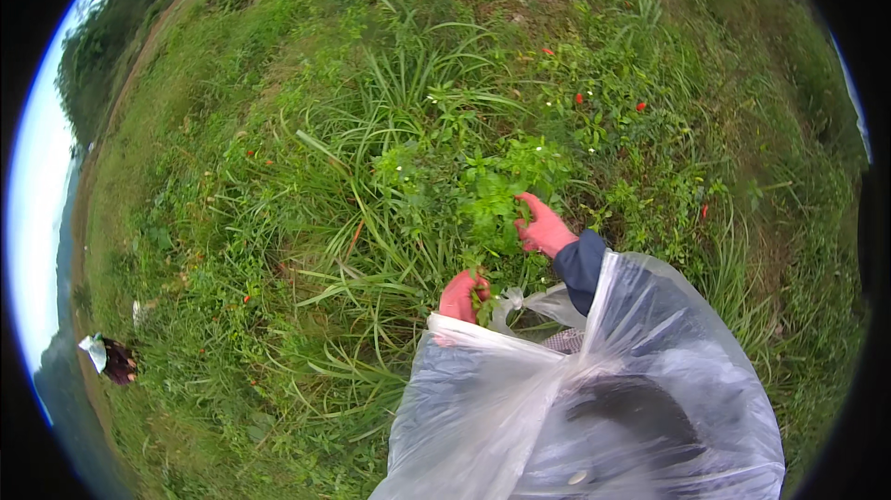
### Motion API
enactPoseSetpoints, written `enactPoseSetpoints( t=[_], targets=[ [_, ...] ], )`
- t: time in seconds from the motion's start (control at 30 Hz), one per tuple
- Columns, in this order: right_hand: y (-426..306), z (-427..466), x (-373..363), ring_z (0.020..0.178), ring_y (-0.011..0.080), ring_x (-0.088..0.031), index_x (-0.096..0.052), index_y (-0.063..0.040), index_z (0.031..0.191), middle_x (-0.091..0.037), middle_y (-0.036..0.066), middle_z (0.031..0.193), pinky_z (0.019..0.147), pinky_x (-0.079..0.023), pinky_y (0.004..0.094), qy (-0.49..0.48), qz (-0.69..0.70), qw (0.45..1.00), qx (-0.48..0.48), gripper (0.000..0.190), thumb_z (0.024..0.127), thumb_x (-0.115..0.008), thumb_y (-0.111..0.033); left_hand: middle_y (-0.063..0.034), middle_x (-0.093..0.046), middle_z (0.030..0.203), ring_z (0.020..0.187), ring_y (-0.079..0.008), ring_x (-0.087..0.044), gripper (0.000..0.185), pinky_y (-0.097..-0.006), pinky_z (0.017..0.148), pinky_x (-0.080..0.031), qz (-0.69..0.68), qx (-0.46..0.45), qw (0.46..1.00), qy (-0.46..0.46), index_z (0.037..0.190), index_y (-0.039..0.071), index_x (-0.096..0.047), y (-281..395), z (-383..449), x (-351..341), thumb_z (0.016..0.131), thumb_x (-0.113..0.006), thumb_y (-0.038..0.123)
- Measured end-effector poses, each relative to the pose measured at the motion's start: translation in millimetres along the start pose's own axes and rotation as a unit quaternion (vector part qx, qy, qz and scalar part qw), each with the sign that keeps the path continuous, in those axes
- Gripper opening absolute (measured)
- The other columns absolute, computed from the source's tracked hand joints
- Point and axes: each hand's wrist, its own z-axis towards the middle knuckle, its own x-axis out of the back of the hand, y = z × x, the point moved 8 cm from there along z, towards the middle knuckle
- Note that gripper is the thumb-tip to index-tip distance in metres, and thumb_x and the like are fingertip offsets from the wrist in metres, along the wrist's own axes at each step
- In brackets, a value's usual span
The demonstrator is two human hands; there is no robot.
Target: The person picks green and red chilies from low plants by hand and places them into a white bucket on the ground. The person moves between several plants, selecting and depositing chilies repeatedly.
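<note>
A pink glove covers my right hand [545, 227], which reaches into a leafy green pepper plant [495, 204]. Its index finger points forward among the leaves, apart from the lower fingers, and nothing shows clearly between them. Nearer my body, my left hand [461, 297], also in a pink glove, is curled around a leafy sprig [482, 303]; leaves hide part of its fingers. Clear plastic sheeting [487, 409] covers my body and left arm, and a dark blue sleeve [583, 270] comes out of it on the right. A knotted plastic piece [515, 298] hangs between the hands.
Long-bladed grass clumps [376, 270] grow to the left and ahead. Red peppers [641, 106] dot the plants on the right. Far left, a person [111, 358] with a pale head covering bends among the plants. Trees [104, 47] stand beyond the slope.
</note>
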Motion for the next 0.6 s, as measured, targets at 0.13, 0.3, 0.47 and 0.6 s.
enactPoseSetpoints(
  t=[0.13, 0.3, 0.47, 0.6],
  targets=[
    [-10.5, 18.4, -54.8, 0.098, 0.0328, -0.053, -0.049, -0.007, 0.12, -0.053, 0.018, 0.109, 0.083, -0.046, 0.0373, -0.029, -0.251, 0.938, 0.239, 0.047, 0.074, -0.057, -0.009, -0.0065, -0.061, 0.069, 0.057, -0.0159, -0.054, 0.024, -0.0278, 0.052, -0.043, 0.209, -0.014, 0.977, 0.04, 0.099, 0.002, -0.062, -14.5, -15.0, -4.2, 0.084, -0.055, 0.02],
    [47.3, -1.3, -120.0, 0.101, 0.0337, -0.052, -0.054, -0.009, 0.115, -0.055, 0.015, 0.109, 0.087, -0.044, 0.0378, -0.249, -0.32, 0.876, 0.26, 0.041, 0.074, -0.059, -0.01, -0.0138, -0.062, 0.082, 0.072, -0.0246, -0.061, 0.017, -0.0357, 0.062, -0.047, 0.65, -0.057, 0.752, 0.09, 0.094, 0.005, -0.063, 7.4, -46.1, -35.9, 0.08, -0.059, 0.013],
    [55.1, -35.2, -129.4, 0.107, 0.0296, -0.05, -0.051, -0.01, 0.119, -0.052, 0.013, 0.117, 0.09, -0.042, 0.0378, -0.33, -0.005, 0.919, 0.217, 0.042, 0.077, -0.057, -0.013, -0.0164, -0.06, 0.101, 0.093, -0.0309, -0.058, 0.033, -0.0422, 0.081, -0.044, 0.541, -0.34, 0.741, 0.206, 0.102, 0.008, -0.06, 72.8, -58.0, -95.2, 0.083, -0.055, 0.033],
    [41.8, -20.9, -114.9, 0.106, 0.0291, -0.051, -0.054, -0.01, 0.115, -0.053, 0.013, 0.117, 0.09, -0.042, 0.0368, -0.182, 0.02, 0.957, 0.224, 0.04, 0.075, -0.053, -0.009, -0.0191, -0.04, 0.129, 0.122, -0.0392, -0.034, 0.051, -0.0525, 0.101, -0.026, 0.652, -0.312, 0.643, 0.253, 0.12, 0.01, -0.049, 60.3, 1.9, -120.5, 0.076, -0.058, 0.034]
  ],
)
